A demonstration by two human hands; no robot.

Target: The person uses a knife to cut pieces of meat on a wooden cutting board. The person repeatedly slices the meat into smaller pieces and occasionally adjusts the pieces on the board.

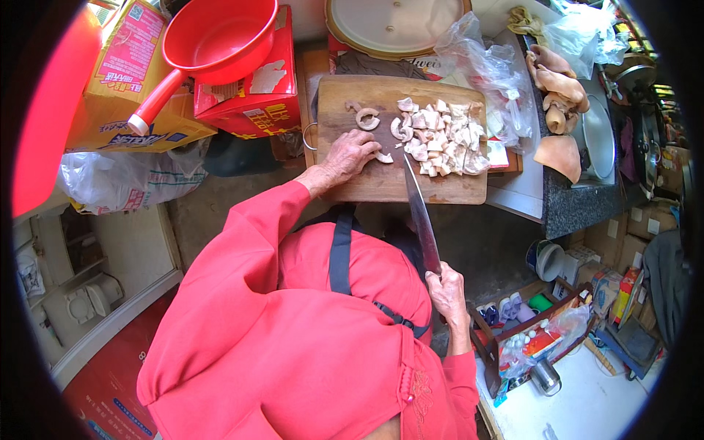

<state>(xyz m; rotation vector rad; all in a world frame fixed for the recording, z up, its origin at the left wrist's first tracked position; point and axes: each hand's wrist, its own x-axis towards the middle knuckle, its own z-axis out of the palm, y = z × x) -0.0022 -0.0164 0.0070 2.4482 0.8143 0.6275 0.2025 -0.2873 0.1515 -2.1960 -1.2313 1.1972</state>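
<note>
A wooden cutting board (pixel 440 192) lies in front of me with a heap of pale chopped meat (pixel 440 139) on its right half. Left of the heap rests a curled strip of meat (pixel 368 121). My left hand (pixel 348 156) presses down on the board with its fingers bunched, and a short pale strip (pixel 383 158) sticks out from under the fingertips. Gripped by the handle in my right hand (pixel 449 292) is a long kitchen knife (pixel 420 216). Its blade points away from me, the tip over the board between that strip and the heap.
A red long-handled plastic pan (pixel 220 44) sits atop a red carton (pixel 257 103) at the far left. Larger pieces of meat (pixel 561 88) lie on the right-hand counter beside a pale oval dish (pixel 598 136). Crumpled clear plastic (pixel 491 77) touches the board's far right corner.
</note>
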